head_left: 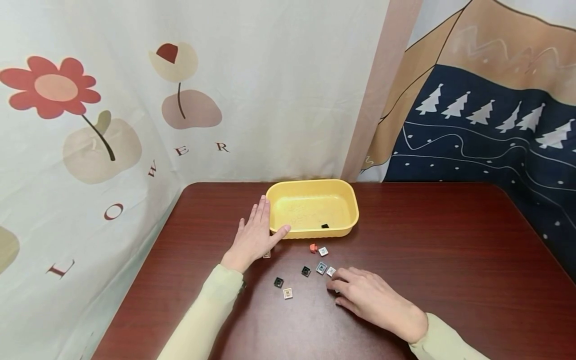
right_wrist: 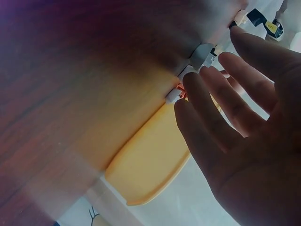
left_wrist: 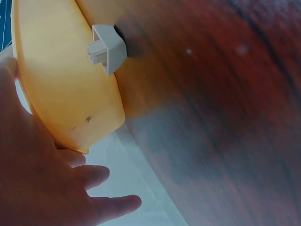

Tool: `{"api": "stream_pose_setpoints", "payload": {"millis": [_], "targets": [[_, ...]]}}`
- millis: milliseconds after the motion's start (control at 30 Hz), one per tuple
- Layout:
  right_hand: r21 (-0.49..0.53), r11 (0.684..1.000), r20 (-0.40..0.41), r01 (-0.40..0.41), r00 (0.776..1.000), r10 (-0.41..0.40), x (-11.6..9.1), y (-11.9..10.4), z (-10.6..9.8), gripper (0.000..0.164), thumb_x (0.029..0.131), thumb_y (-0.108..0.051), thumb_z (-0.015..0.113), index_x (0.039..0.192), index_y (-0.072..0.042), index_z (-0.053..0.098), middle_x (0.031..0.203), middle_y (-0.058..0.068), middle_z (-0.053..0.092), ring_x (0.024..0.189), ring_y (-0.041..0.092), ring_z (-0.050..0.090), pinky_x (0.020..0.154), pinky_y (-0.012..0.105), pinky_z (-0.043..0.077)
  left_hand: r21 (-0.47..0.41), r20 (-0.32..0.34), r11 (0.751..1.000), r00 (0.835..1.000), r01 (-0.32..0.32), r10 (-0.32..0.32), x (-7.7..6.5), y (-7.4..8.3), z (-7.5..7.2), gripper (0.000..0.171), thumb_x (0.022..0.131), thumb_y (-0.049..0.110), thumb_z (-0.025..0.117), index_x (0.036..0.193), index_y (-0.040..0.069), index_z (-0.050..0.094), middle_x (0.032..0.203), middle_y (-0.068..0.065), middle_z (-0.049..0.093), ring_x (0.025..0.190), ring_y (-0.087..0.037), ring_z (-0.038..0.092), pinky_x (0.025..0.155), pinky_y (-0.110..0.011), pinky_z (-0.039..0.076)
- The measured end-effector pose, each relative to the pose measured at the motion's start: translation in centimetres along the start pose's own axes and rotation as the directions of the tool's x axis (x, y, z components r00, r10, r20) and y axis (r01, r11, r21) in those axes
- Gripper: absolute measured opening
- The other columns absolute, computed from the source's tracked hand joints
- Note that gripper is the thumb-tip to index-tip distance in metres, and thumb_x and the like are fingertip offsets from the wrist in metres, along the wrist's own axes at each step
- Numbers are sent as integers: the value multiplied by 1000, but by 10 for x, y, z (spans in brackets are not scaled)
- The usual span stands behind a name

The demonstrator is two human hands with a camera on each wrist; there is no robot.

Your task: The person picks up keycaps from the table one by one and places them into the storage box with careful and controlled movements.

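Observation:
My left hand (head_left: 256,235) rests at the left end of a yellow plastic tub (head_left: 312,233), straight fingers along its side and thumb over the front rim. A beige keycap (left_wrist: 116,49) stands on the table beside the tub, close to that hand. Over the table front right of the tub, my right hand (head_left: 375,297) hovers with fingers loosely bent and spread. Its fingertips are right by a white keycap (head_left: 331,271); another pale keycap is mostly hidden under them. In the right wrist view a grey keycap (right_wrist: 202,56) appears near the fingertips.
Left of the right hand lie a blue-grey keycap (head_left: 321,268), black keycaps (head_left: 305,271) and a beige keycap (head_left: 288,293). An orange-red keycap (head_left: 313,248) and a white one sit before the tub. One black keycap (head_left: 325,226) is inside. Curtains hang behind the table (head_left: 450,240).

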State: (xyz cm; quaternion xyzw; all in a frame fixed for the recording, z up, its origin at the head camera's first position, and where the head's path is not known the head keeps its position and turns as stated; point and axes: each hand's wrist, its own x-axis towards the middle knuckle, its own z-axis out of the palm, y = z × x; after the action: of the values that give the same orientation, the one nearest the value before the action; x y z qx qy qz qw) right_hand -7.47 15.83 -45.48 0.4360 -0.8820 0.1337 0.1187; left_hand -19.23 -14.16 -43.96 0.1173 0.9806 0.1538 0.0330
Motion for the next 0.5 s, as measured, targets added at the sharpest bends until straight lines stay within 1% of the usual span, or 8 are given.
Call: {"api": "stream_pose_setpoints", "payload": {"millis": [200, 367, 433, 500], "targets": [[-2, 1000, 8, -4, 1000, 4, -1, 0, 2, 25, 82, -13, 87, 104, -16, 74, 100, -6, 63, 86, 12, 63, 70, 30, 55, -2, -9, 1000, 1000, -4, 4, 0, 0, 0, 105, 97, 79, 35, 166, 5, 5, 174, -8, 1, 158, -35, 14, 117, -70, 22], [-20, 1000, -9, -16, 1000, 16, 0, -1, 4, 12, 89, -10, 80, 92, -17, 71, 90, -7, 59, 78, 12, 59, 64, 29, 52, -4, -9, 1000, 1000, -4, 4, 0, 1, 0, 105, 98, 78, 36, 166, 4, 6, 174, -9, 2, 158, -35, 14, 117, -70, 23], [-22, 1000, -19, -18, 1000, 18, 0, -1, 5, 13, 90, -8, 78, 88, -17, 68, 87, -7, 57, 75, 12, 57, 62, 28, 51, -6, -5, 1000, 1000, -2, 2, -1, 1, -1, 105, 98, 78, 36, 166, 4, 6, 174, -8, 2, 158, -35, 14, 117, -70, 22], [-15, 1000, -29, -13, 999, 13, 0, 0, 5, 16, 90, -6, 78, 86, -16, 66, 87, -7, 56, 75, 11, 56, 62, 27, 51, -9, -3, 1000, 1000, 0, 0, -1, 1, -1, 104, 98, 77, 37, 166, 4, 6, 174, -8, 1, 158, -35, 14, 117, -70, 22]]}}
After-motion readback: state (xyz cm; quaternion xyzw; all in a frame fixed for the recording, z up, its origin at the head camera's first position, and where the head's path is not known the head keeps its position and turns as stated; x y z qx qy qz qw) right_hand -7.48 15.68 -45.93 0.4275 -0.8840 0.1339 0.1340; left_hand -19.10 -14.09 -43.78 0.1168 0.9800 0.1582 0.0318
